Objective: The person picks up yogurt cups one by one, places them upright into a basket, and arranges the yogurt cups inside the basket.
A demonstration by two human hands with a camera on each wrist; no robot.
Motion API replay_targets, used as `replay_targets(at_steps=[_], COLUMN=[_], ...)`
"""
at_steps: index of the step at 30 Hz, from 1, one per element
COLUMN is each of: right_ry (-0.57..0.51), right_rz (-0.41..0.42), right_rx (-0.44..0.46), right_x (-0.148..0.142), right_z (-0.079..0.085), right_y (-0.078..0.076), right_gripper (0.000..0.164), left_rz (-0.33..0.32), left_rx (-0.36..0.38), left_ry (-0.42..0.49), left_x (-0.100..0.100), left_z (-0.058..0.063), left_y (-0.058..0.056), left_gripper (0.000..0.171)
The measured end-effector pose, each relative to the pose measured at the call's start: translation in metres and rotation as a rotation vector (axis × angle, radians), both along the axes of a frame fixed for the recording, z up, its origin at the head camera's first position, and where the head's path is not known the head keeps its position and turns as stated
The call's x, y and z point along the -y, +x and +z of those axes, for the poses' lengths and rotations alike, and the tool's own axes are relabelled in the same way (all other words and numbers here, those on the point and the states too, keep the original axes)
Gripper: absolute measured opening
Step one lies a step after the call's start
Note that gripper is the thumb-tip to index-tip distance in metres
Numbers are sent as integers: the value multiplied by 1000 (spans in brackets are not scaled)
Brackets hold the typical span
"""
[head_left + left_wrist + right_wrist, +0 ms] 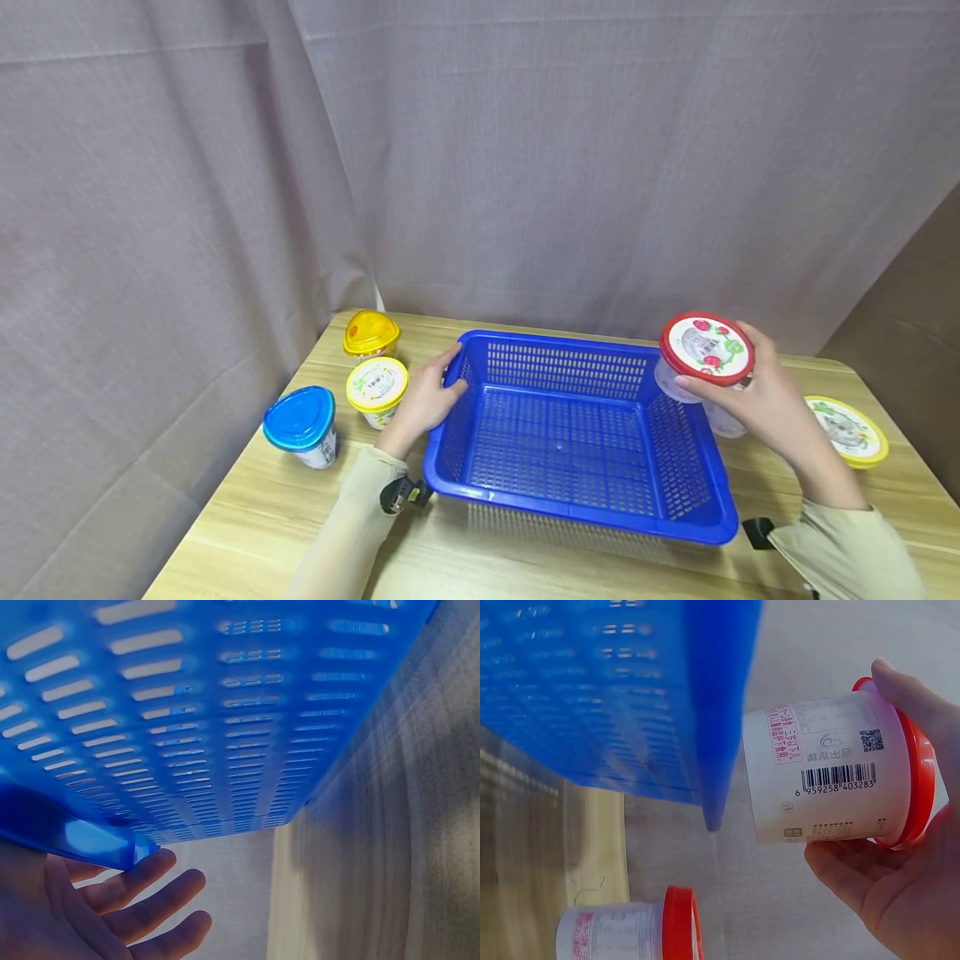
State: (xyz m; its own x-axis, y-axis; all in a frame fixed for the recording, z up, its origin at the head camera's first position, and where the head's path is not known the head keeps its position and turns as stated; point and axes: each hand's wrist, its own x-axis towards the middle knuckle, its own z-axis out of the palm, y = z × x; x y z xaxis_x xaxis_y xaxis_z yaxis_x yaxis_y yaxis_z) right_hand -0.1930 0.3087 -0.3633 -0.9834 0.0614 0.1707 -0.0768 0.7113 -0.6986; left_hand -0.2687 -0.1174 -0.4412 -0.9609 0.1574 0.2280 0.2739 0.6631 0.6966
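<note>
A blue plastic basket (pixel 558 450) with slotted walls stands on the table. My left hand (pixel 429 402) holds its left rim, thumb over the inside and fingers outside; the left wrist view shows those fingers loosely spread below the rim. Raised at the basket's right rim is a tub with a red lid (pixel 707 348), which my right hand (pixel 772 408) grips around the lid, thumb on the near side. Its white wall bears a barcode (pixel 838 778) in the right wrist view. Another red-lidded tub (pixel 615 931) stands lower down, mostly covered by my right hand in the head view.
Left of the basket stand a blue-lidded tub (pixel 300 423), a yellow-lidded tub (pixel 377 386) and a tub with an amber lid (pixel 371 333). Another yellow-lidded tub (pixel 847 431) is at the far right. A grey curtain (pixel 510 183) hangs behind the wooden table (pixel 517 567).
</note>
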Motion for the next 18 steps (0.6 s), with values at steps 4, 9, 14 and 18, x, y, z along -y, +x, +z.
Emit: replay_targets(at_steps=[4, 9, 14, 18], right_ry=[9, 3, -19, -42], right_rz=[11, 8, 19, 28], right_rx=[3, 11, 7, 11], right_x=[3, 4, 3, 3], right_z=[1, 3, 5, 8], right_y=[-2, -4, -6, -8], right_gripper=[122, 121, 121, 121], left_rz=[-1, -6, -1, 5], left_rx=[4, 0, 3, 3], left_ry=[5, 14, 10, 13], left_x=[-1, -2, -2, -1], left_z=[0, 0, -1, -1], left_y=[1, 1, 0, 0], left_gripper=[63, 63, 63, 63])
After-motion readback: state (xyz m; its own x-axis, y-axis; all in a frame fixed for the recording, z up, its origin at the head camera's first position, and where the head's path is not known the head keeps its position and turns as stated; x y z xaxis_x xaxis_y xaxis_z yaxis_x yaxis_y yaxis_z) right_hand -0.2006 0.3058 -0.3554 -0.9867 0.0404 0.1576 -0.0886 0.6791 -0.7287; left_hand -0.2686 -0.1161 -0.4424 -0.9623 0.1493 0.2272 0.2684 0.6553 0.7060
